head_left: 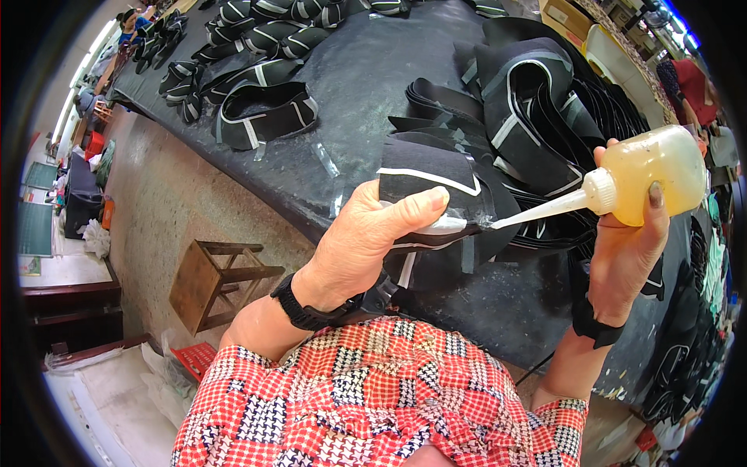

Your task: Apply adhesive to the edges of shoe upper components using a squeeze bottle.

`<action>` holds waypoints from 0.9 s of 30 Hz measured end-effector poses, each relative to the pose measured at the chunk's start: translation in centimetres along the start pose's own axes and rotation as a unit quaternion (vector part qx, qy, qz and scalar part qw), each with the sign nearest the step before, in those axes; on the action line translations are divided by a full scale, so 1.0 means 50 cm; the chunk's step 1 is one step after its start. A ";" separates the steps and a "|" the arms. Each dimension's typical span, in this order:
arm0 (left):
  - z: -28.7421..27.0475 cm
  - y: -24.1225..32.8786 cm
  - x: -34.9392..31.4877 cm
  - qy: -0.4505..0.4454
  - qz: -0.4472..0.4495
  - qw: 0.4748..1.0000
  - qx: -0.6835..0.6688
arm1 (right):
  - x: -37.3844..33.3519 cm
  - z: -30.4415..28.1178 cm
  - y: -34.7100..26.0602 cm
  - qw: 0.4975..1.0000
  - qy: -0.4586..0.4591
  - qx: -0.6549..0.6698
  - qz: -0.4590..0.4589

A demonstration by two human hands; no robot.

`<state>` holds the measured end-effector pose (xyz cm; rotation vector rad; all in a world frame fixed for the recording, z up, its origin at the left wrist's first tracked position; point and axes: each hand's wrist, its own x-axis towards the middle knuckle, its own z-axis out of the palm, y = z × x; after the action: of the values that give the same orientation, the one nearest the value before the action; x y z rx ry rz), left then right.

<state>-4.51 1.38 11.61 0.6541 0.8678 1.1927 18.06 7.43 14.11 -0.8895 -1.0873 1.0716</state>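
Note:
My left hand (pixel 381 226) grips a black fabric band (pixel 424 159) edged with white tape, the thumb pressed on top near a white strip. In my right hand (pixel 630 241) is a squeeze bottle (pixel 657 171) of yellowish liquid, tipped sideways. Its long pale nozzle (pixel 545 208) points left, and the tip meets the band's end just right of my left thumb. Beyond the hands, a pile of similar black bands (pixel 537 117) with white edging lies on the dark-covered table (pixel 350 101). My left fingers are mostly hidden under the band.
One looped black band (pixel 264 117) stands apart at the table's left, with several more heaped behind it. A wooden stool (pixel 218 280) stands on the floor to the left. At the far right, a person in red (pixel 689 89) is near the table, and a cardboard box (pixel 566 19) sits at the back.

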 end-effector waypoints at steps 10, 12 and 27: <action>-0.004 0.000 0.007 -0.005 -0.004 1.000 0.007 | 0.006 -0.008 0.003 1.000 0.004 0.009 -0.003; -0.001 0.001 0.008 -0.005 -0.010 1.000 0.004 | 0.007 -0.009 0.004 1.000 0.009 0.013 -0.004; -0.005 -0.002 0.014 -0.027 -0.009 0.999 0.015 | 0.005 -0.011 0.014 0.999 0.018 0.024 0.014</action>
<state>-4.56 2.04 11.25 0.6991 0.8461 1.1423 18.46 7.82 13.38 -0.8851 -1.0181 1.0962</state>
